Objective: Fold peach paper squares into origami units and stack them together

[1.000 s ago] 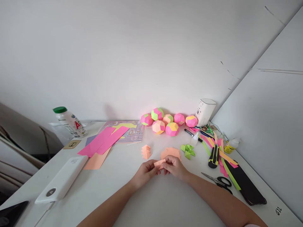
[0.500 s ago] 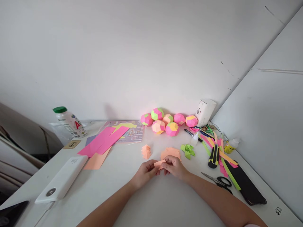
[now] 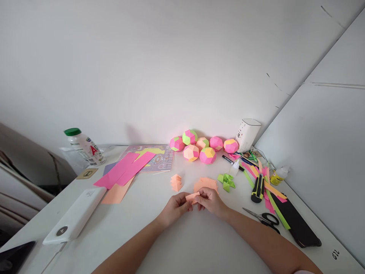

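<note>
Midway along the bench (image 3: 154, 190), I'm remotely watching the left hand (image 3: 174, 205) and right hand (image 3: 212, 201) pinching a small peach paper (image 3: 191, 197) at opposite ends, presumably steadying it; similar pieces (image 3: 205, 182) are lying just on its far side, seemingly for easy reach.

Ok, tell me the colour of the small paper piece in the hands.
The small paper piece is peach-orange; it shows in the head view.

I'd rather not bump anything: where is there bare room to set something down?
A wide patch lies between the white power bank and left forearm. Another lies between that and the right forearm. A smaller one separates the pink sheets from the folded peach stack. It's crowded at the right, with scissors, cutter and paper strips.
</note>
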Tool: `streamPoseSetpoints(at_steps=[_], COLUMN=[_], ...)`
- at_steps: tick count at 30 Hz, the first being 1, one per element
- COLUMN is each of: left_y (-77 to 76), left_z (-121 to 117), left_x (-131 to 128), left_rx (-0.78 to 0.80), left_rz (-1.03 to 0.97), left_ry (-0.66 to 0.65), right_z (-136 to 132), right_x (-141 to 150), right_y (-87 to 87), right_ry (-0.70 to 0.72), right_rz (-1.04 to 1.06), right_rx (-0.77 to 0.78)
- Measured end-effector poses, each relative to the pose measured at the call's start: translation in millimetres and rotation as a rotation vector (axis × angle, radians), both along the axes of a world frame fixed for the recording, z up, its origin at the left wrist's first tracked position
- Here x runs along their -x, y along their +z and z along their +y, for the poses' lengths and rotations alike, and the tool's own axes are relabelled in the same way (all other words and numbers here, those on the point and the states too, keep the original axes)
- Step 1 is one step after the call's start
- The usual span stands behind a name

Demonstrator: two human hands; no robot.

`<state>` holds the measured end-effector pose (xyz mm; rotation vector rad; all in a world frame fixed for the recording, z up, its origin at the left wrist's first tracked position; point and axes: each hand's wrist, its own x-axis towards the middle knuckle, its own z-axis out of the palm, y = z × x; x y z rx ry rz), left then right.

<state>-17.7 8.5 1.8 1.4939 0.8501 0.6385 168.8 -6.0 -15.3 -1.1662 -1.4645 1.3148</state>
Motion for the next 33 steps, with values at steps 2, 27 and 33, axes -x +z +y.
streamPoseSetpoints(at_steps=[2,27,33], left_y=[-0.5,0.2,2.5], left_z=[0.3,0.4,-0.5], left_x=[0.0,-2.7,-3.6], left_rx=[0.000,-0.106,-0.114], left_rz=[-0.004,0.062,0.088], left_ry=[-0.002,0.027,0.000], right_z=[0.1,-2.7,-3.3], right_x=[0.1,0.1,0.4], right_y=[0.1,-2.2,-0.2], right_ry=[-0.003,0.013,0.009], right_rz=[-0.003,0.024,0.004], right_rx=[-0.002,-0.048,-0.049])
